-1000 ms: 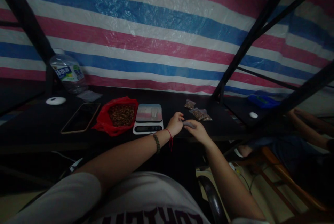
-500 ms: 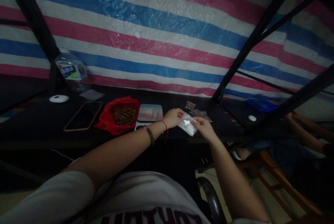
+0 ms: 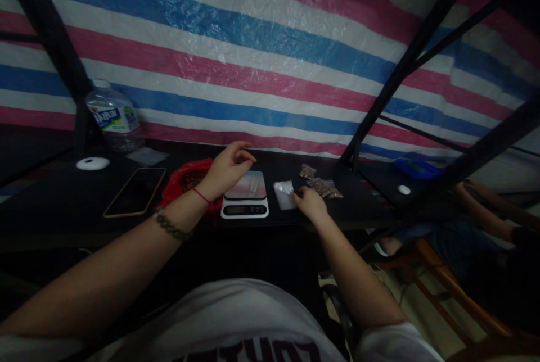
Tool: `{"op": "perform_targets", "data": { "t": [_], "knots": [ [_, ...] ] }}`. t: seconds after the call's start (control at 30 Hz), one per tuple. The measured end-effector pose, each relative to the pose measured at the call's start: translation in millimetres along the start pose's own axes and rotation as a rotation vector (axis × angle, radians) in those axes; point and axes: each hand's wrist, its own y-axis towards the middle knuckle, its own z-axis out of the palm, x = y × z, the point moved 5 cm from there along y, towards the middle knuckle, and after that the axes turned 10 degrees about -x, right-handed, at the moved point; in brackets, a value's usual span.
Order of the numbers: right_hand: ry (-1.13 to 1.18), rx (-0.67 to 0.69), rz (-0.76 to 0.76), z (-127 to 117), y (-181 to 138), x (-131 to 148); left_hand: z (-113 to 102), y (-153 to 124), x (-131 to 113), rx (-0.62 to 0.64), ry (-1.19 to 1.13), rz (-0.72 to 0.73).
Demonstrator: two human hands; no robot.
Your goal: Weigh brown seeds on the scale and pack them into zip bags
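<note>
My left hand [image 3: 230,168] hovers over the left part of a white digital kitchen scale [image 3: 243,210], its fingers apart and nothing in them. A small clear cup [image 3: 253,186] rests on the scale's platform. Behind my left wrist is a red plastic bag [image 3: 171,189] of small brown pieces, partly hidden. With its fingertips, my right hand [image 3: 312,204] pinches the right edge of a clear zip bag [image 3: 284,195] at the table, just right of the scale. Beyond that hand lie several small filled zip bags [image 3: 324,188]; their contents look brown.
A phone [image 3: 135,192], a white oval device [image 3: 93,163], flat clear bags [image 3: 147,155] and a large plastic bottle [image 3: 113,117] stand or lie leftward on the black table [image 3: 358,199]. Dark metal posts [image 3: 379,100] frame a striped sheet. Another person's arm [image 3: 485,210] shows far right.
My left hand has let go of the clear zip bag and moved left and up, over the scale. My right hand has brought the bag down beside the scale, slightly leftward.
</note>
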Motion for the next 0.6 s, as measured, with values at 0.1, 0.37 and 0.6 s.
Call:
{"op": "perform_targets", "data": {
  "t": [0.1,0.37,0.6],
  "knots": [
    [-0.167,-0.12,0.037,-18.5,14.6,-17.7,-27.4,-5.5,0.8,-0.037,0.036,-0.041],
    [-0.327,-0.085,0.068,-8.4,45.3,-49.5,-69.6,-13.6,20.8,-0.09,0.182,-0.108],
    [-0.037,-0.246,-0.003,-31.1,59.8,-38.1,-82.0,-29.6,36.9,-0.016,0.265,-0.12]
  ]
}}
